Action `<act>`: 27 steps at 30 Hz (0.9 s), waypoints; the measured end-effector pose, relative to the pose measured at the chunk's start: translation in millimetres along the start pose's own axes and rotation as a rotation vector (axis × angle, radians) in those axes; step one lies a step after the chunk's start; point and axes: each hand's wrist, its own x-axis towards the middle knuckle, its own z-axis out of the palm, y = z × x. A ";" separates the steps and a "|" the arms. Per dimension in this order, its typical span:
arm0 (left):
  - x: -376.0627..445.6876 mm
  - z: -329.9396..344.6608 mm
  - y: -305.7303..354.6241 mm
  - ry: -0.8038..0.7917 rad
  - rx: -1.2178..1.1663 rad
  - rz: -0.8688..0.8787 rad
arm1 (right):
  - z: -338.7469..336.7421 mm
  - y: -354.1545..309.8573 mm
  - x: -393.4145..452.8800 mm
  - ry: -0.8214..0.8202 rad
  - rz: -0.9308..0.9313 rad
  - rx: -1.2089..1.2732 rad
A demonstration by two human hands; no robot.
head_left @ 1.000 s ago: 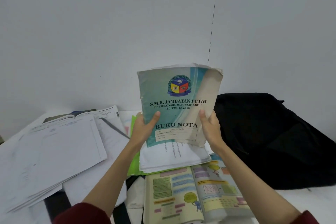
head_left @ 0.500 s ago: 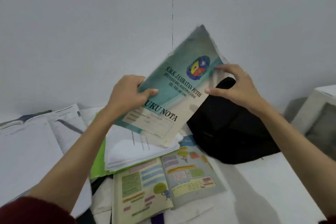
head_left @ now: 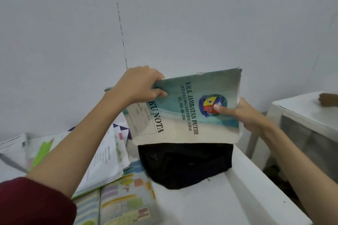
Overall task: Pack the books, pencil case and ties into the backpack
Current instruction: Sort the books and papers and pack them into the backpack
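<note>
You hold the notebook, its cover printed "BUKU NOTA", turned on its side above the black backpack, its lower long edge just at the bag's top. Your left hand grips the top left corner, fingers curled over the edge and thumb on the cover; your right hand pinches the right edge, thumb pressed on the school crest and fingers hidden behind. The backpack lies on the white table against the wall, and you cannot tell from here whether its mouth is open, since the notebook hides it. That is the main risk, as I judge it: if the opening is slack or folded, the soft, frayed cover may catch on the fabric and buckle, or the notebook may slide down behind the bag. The worn corner at the upper right could tear further under a hard push. The limp bag may also shift toward the table edge at your right. Counted: one notebook in hand, one backpack, one open colourful textbook near your left sleeve, and one loose stack of papers and books at your left, whose number cannot be told. No pencil case or ties show clearly. A second white table stands at the right, with someone else's hand on it.
</note>
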 end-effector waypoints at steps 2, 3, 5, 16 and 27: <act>14.4 16.7 15.5 0.029 -0.023 -0.001 | -17.8 9.3 -6.5 0.044 0.025 0.045; 18.0 26.5 17.9 0.028 -0.061 -0.016 | -21.8 13.8 -7.5 0.040 0.038 0.062; 23.3 48.5 23.3 -0.002 -0.145 -0.056 | -28.5 20.6 -9.7 0.018 0.080 0.094; -45.0 132.5 63.3 0.171 -0.342 -0.033 | -68.2 60.1 7.6 0.249 0.239 0.338; -82.8 190.2 78.6 -0.329 -0.409 -0.260 | -71.5 91.4 34.1 0.258 0.275 0.504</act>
